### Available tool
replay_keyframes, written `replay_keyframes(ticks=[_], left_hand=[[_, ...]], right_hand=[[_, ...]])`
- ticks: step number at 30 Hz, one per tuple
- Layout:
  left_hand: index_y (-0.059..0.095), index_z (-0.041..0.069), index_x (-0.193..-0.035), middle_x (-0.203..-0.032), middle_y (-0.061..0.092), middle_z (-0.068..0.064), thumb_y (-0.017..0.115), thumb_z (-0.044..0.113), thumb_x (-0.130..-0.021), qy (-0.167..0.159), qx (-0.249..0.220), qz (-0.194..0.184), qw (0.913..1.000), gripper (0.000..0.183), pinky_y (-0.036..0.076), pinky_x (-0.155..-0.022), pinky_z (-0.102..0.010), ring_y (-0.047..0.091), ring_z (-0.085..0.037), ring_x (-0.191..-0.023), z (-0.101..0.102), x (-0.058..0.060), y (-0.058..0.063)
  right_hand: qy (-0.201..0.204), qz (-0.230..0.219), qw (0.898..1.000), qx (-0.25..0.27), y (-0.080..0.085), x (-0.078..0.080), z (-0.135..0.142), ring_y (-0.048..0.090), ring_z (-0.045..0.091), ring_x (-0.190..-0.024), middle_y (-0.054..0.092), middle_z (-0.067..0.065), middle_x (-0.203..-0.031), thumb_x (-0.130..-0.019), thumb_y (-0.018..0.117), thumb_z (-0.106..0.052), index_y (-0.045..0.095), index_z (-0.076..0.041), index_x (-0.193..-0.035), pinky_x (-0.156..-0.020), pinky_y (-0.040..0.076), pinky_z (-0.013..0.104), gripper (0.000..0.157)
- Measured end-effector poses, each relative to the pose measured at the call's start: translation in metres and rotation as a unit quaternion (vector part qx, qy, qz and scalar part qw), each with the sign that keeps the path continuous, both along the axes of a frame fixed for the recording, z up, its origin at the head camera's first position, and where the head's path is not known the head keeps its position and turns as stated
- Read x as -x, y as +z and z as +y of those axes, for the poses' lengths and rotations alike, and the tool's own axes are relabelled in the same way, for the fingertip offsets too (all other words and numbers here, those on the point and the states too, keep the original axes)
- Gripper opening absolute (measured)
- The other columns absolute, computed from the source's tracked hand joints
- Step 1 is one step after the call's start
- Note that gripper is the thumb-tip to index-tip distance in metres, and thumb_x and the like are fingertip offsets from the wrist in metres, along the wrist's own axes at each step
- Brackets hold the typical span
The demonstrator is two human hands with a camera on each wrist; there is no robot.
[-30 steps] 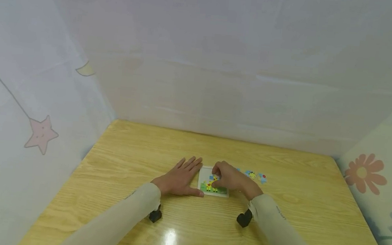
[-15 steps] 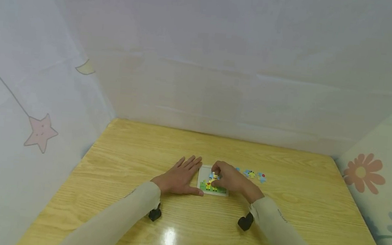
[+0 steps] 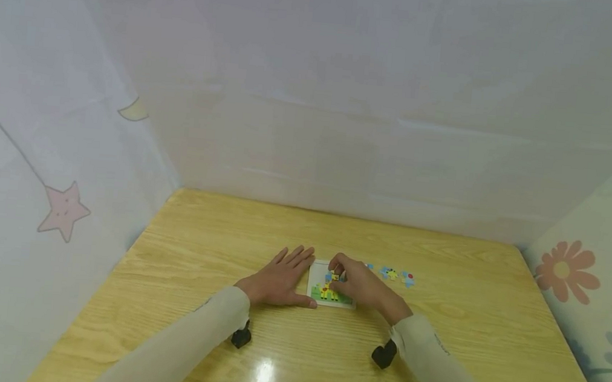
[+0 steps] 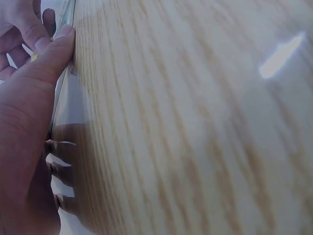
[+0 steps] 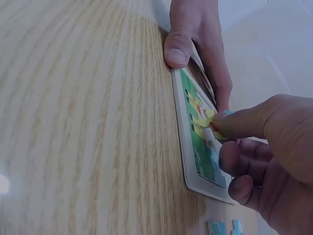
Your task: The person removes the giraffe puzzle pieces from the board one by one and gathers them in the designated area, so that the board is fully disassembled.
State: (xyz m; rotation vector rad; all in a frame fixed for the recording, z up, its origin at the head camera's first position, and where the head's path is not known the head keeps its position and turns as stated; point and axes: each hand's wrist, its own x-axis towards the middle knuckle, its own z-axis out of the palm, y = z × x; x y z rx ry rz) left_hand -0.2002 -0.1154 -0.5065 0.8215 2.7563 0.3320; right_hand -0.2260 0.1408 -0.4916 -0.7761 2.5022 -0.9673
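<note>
A small jigsaw board point(image 3: 318, 270) with a pale rim lies on the table, its lower part filled with green and yellow giraffe pieces. My left hand point(image 3: 279, 279) lies with fingers spread along the board's left side, its thumb at the near left corner. Over the board, my right hand point(image 3: 361, 284) pinches a yellow jigsaw piece point(image 5: 215, 130) between thumb and fingers. In the right wrist view that piece is tilted close over the fitted pieces. The left wrist view shows the left thumb point(image 4: 49, 58) near the right hand's fingertips, with the board mostly hidden.
Several loose jigsaw pieces point(image 3: 392, 274) in blue and yellow lie right of the board. The wooden table point(image 3: 226, 226) meets a pale cloth wall point(image 3: 341, 158) at the back. Black wrist cameras point(image 3: 384, 354) hang under both sleeves.
The right hand shifts slightly leftward and turns the yellow piece over the board. The left hand stays in place, and the loose pieces lie as before.
</note>
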Motion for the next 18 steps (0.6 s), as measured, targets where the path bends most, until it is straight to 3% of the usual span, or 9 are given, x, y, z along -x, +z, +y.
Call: replay_keyframes(ticks=[4,13,18], left_hand=[[0.018,0.008,-0.172,-0.183,0.008,-0.008,0.056,0.081,-0.094,0.002,0.0,0.0,1.0,0.114,0.008,-0.138,-0.057,0.007,-0.031,-0.17,0.0,0.001,-0.001],[0.02,0.008,-0.172,-0.182,0.01,-0.008,0.058,0.081,-0.094,0.003,-0.011,0.0,0.9999,0.113,0.01,-0.138,-0.059,0.008,-0.032,-0.17,-0.001,0.001,-0.002],[0.019,0.008,-0.172,-0.183,0.009,-0.007,0.058,0.081,-0.093,0.004,-0.012,-0.002,0.9999,0.114,0.009,-0.138,-0.059,0.007,-0.031,-0.17,-0.001,0.001,-0.002]], right_hand=[[-0.008,-0.008,1.0,0.014,0.001,-0.002,0.002,0.065,0.013,-0.091,0.071,0.004,-0.116,-0.107,0.066,-0.021,0.06,-0.013,-0.13,-0.081,0.057,0.034,0.025],[-0.024,0.003,0.999,0.024,0.0,0.0,0.021,0.065,0.013,-0.096,0.073,0.004,-0.118,-0.112,0.058,-0.024,0.064,-0.012,-0.133,-0.084,0.057,0.033,0.025],[-0.022,-0.002,0.999,0.032,0.002,0.001,0.035,0.065,0.014,-0.087,0.075,0.005,-0.112,-0.113,0.055,-0.022,0.064,-0.007,-0.135,-0.074,0.056,0.028,0.028]])
